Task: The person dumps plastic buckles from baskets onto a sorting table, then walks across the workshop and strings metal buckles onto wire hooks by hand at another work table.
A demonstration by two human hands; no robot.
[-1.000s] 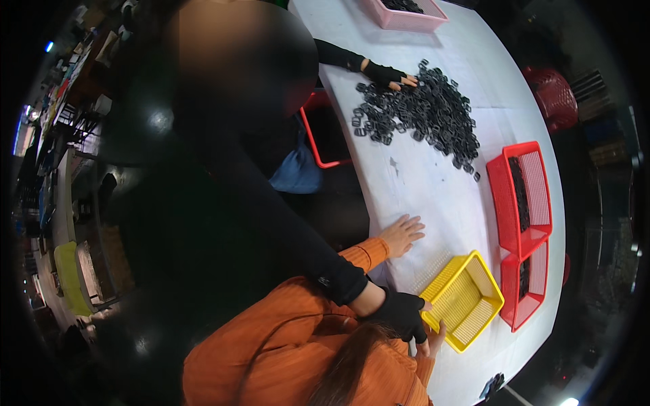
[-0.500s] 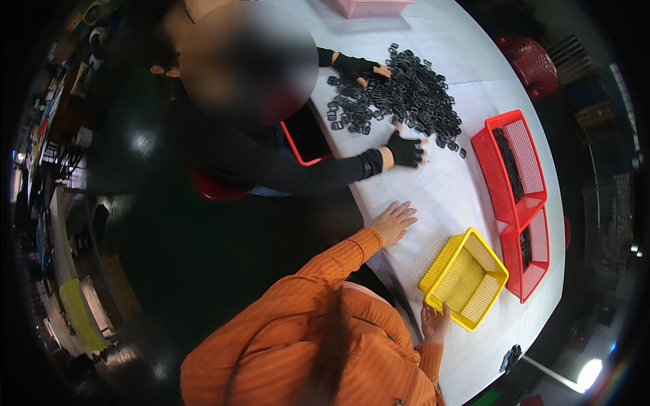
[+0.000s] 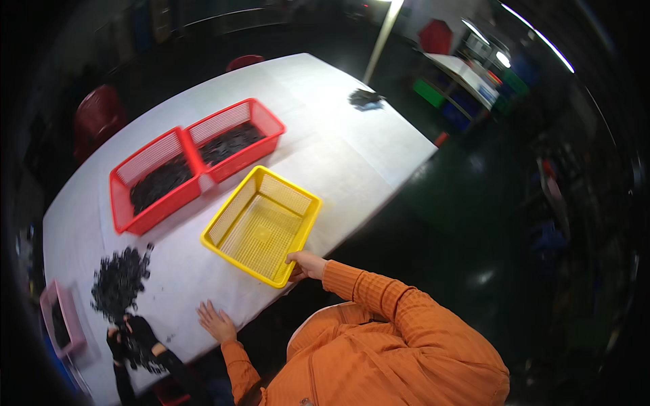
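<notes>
Two red baskets (image 3: pixel 196 162) sit on a white table (image 3: pixel 352 149); dark room around.

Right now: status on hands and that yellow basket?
Right hand grips yellow basket by its near rim. Left hand flat on white table. Basket empty; red baskets just beyond, apart from it.

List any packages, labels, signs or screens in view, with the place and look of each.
No label, sign or screen can be made out; only open containers.
Yellow basket: near table edge, rectangular mesh, empty, an orange-sleeved hand at its corner.
Left red basket: behind it, rectangular mesh, dark parts inside.
Right red basket: beside that one, same look.
Pink tray: far left, rectangular.
</notes>
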